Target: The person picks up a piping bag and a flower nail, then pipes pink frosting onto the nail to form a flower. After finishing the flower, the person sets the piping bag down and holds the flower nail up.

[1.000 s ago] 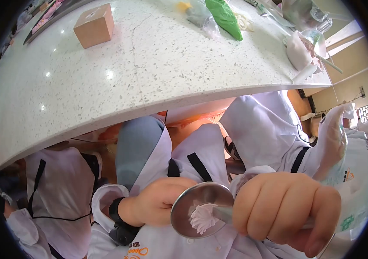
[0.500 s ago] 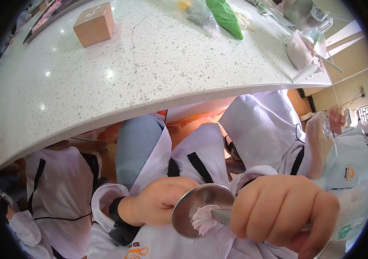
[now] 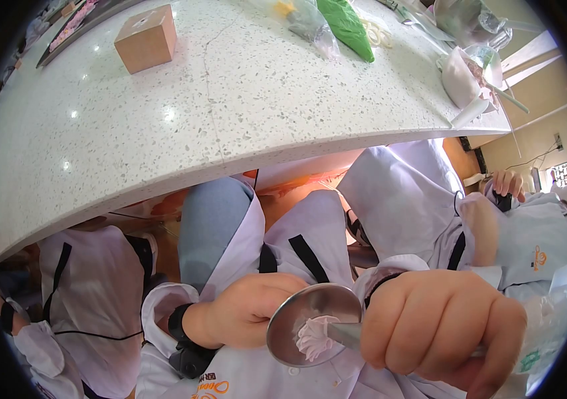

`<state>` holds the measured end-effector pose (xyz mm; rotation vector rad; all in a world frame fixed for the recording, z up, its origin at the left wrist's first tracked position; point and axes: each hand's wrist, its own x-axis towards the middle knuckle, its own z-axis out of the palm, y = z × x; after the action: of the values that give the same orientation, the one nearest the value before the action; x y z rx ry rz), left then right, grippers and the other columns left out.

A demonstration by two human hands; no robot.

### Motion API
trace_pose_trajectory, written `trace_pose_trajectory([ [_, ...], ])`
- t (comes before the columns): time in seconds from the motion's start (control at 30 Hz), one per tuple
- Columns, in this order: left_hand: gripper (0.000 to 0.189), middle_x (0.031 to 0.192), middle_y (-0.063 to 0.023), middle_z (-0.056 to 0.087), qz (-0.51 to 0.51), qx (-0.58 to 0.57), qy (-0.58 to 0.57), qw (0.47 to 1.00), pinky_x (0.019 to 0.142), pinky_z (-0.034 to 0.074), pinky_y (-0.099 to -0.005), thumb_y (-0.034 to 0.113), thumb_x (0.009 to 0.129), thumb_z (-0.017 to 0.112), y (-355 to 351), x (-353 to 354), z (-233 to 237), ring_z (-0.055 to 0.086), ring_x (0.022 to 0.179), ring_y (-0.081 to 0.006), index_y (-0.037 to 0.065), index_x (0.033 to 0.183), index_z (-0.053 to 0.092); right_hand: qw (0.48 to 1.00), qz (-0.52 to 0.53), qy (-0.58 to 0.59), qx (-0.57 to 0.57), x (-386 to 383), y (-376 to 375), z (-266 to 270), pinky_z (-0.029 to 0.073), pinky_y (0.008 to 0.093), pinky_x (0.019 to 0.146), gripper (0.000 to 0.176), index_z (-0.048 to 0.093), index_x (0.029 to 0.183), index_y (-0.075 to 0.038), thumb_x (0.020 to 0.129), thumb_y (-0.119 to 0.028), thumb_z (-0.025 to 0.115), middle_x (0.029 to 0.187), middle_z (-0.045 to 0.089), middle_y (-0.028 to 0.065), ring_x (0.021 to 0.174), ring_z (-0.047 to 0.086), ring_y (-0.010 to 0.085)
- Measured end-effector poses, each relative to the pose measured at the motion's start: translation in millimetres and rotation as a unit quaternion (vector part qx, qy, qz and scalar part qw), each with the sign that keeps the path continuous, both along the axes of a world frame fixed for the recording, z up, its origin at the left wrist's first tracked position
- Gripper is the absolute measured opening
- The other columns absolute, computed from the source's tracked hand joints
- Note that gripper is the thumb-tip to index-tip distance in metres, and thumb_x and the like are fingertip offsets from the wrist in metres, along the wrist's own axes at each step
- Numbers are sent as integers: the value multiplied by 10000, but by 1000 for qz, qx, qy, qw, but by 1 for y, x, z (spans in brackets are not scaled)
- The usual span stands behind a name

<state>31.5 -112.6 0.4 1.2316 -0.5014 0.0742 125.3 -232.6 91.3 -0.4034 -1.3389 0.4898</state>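
From my remote seat, at 11 o'clock in the view, a cardboard box [image 3: 145,38] stands on the pale speckled surface [image 3: 230,100], well apart from the work, which is going on low down, off that surface and over the person's lap.

At about 7 o'clock the left hand [image 3: 250,312] has its grip curled together under a round metal disc [image 3: 297,312] and holds it up. What the fingers close on beneath is hidden, so I take it to be a stem but cannot tell.

The disc sits at 6 o'clock, tilted toward the camera. On it, just toward 5 o'clock of its middle, lies a small ruffled mound of pale pink cream [image 3: 315,336].

A metal nozzle [image 3: 343,331] comes in from 3 o'clock and touches the cream's edge. High above it, at 12 o'clock, a green bag [image 3: 344,26] lies on the surface, untouched.

The right hand [image 3: 443,326], at 4 o'clock, has its grip clamped in a fist around the clear piping bag [image 3: 549,326] that feeds the nozzle.

My judgement is that the piping is under way but early. A few ruffles are laid at the centre, and most of the disc's face around them is bare metal. The cream shape looks small and unfinished.

At 3 o'clock a co-worker's hand [image 3: 506,183] is raised, apart from all this.
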Motion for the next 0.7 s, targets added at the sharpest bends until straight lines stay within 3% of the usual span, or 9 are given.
trace_pose_trajectory([
  [0.07,152,803,-128,516,1,2,2,1000,616,397,-287,31,678,533,0,1,1,502,704,-252,-7,824,526,983,-134,115,46,-18,-3,-10,296,238,337,63,485,789,-95,766,-154,485,484,352,-14,352,317,101],
  [0.27,162,818,-131,519,-1,2,3,1000,635,397,-291,38,681,537,-1,0,2,504,723,-255,-3,838,528,983,-138,110,46,-18,-3,-10,293,240,333,63,486,788,-90,756,-144,495,477,346,-13,350,313,104],
  [0.4,161,819,-127,520,7,2,1,1000,637,397,-293,43,680,543,-2,-1,-2,505,725,-255,2,835,526,990,-110,73,42,-7,-4,-6,287,238,325,69,483,782,-82,745,-135,505,473,343,-11,346,310,103],
  [0.47,158,820,-126,521,11,-1,2,1000,636,398,-294,43,679,545,-3,-1,-1,506,724,-254,4,831,526,1000,-4,-18,-5,7,-1,7,281,236,319,74,480,780,-76,738,-128,511,467,340,-11,342,308,104],
  [0.5,156,820,-124,522,15,-4,3,1000,635,398,-295,43,678,547,-3,-1,-1,507,723,-254,7,828,526,1000,-4,-18,-4,3,-2,2,281,236,319,74,480,780,-76,738,-128,511,467,340,-11,342,308,104],
  [0.6,153,821,-123,524,17,-8,2,1000,632,399,-298,40,675,551,-3,-1,-1,509,722,-254,9,822,527,990,-95,84,55,-24,8,-5,284,236,319,76,472,771,-74,741,-133,510,462,336,-13,340,310,103],
  [0.63,153,821,-123,524,17,-8,2,1000,632,399,-298,40,675,551,-3,-1,-1,509,722,-254,9,822,527,946,-205,217,123,-39,24,5,284,235,319,80,468,768,-75,744,-140,507,461,336,-14,340,311,102],
  [0.67,153,825,-124,525,16,-14,7,1000,635,400,-298,39,675,551,-3,-2,-2,510,727,-255,9,823,528,868,-308,343,187,-46,32,12,284,234,320,84,463,766,-75,747,-146,505,461,336,-15,340,313,102],
  [0.7,153,830,-126,527,14,-20,11,1000,638,401,-299,37,675,551,-4,-2,-2,512,731,-256,10,824,529,867,-308,342,187,-40,24,5,284,234,320,84,463,766,-75,747,-146,505,461,336,-15,340,313,102],
])
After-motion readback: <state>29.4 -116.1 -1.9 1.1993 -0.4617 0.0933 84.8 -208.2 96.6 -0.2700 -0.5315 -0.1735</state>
